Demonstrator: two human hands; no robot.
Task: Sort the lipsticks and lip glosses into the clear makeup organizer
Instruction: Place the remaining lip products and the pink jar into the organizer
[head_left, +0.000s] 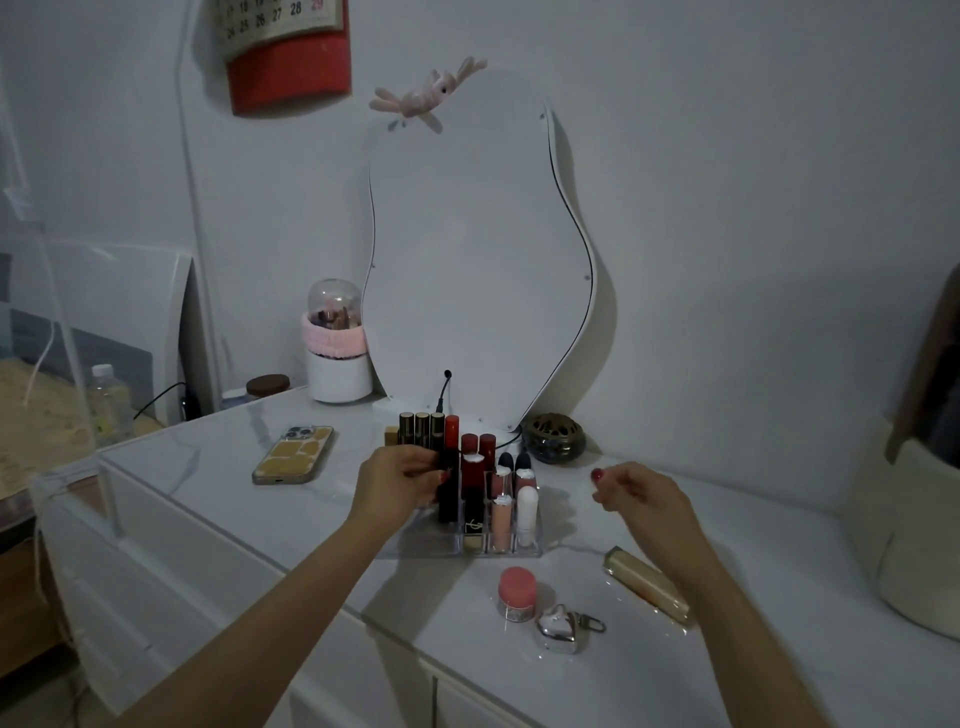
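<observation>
A clear makeup organizer (415, 545) stands on the white table in front of the mirror, with several lipsticks and lip glosses upright in its slots. My left hand (397, 480) is at its left side, fingers closed around a dark lipstick tube (448, 493) that stands in a slot. My right hand (641, 499) hovers to the right of the organizer, fingers loosely curled and holding nothing. A gold lip gloss tube (647, 584) lies on the table below my right wrist. At the back stand three dark tubes (422, 428) and red ones (478, 452).
A pink-lidded jar (517, 592) and a silver heart-shaped case (563, 629) sit near the table's front edge. A phone (293, 454) lies to the left. A curvy mirror (478, 249), a brush holder (337, 358) and a dark round pot (553, 436) stand at the back.
</observation>
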